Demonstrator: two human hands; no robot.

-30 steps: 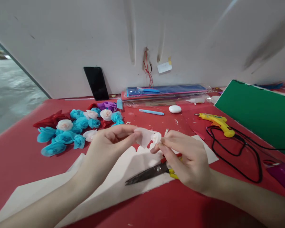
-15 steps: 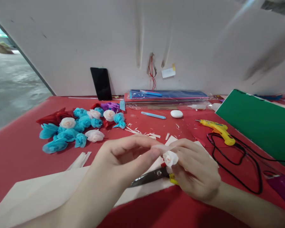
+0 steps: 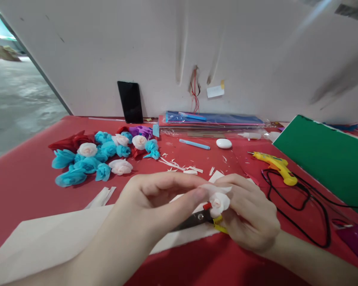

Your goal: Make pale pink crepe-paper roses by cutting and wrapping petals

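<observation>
Two grips on white paper rose (image 3: 219, 202): left hand (image 3: 155, 202), right hand (image 3: 250, 218), fingertips clamped; spiral face toward camera; scissors (image 3: 193, 220) just beneath, blades leftward; flat white sheet (image 3: 62, 238) left.

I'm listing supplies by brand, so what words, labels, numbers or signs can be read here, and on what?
No text can be read anywhere.
The white slip on the wall: looks blank, or too small to tell.
The yellow glue gun: no brand legible.
The black phone: screen dark.
The packets of coloured paper: any print is too blurred.
The white paper rose, pinched by the left hand and right hand: unprinted.
</observation>
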